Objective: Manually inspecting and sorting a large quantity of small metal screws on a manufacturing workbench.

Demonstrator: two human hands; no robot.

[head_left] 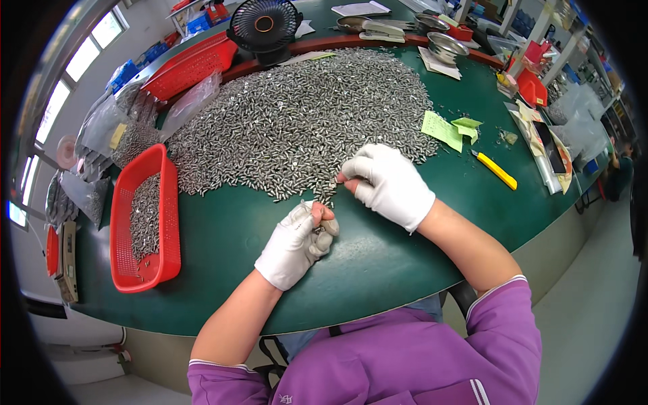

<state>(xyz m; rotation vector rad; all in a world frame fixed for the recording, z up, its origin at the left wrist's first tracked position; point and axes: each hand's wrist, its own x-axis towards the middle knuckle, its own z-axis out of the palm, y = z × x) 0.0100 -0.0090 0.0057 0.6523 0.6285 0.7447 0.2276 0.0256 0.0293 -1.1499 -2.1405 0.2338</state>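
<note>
A wide heap of small silvery metal pins (304, 115) covers the middle of the green table. My left hand (291, 244), in a white glove with bare thumb and fingertips, is curled closed just in front of the heap's near edge. Small pieces seem to show between its fingers, too small to make out. My right hand (391, 185), gloved likewise, is at the heap's near right edge. Its bare thumb and forefinger are pinched together by the pins, and whatever is between them is hidden.
Left of my hands stands a red plastic basket (170, 229) partly filled with pins. A yellow utility knife (496, 171) and green paper notes (442, 130) lie to the right. Behind the heap are a black fan (264, 30), another red basket (192, 67) and metal bowls (447, 47).
</note>
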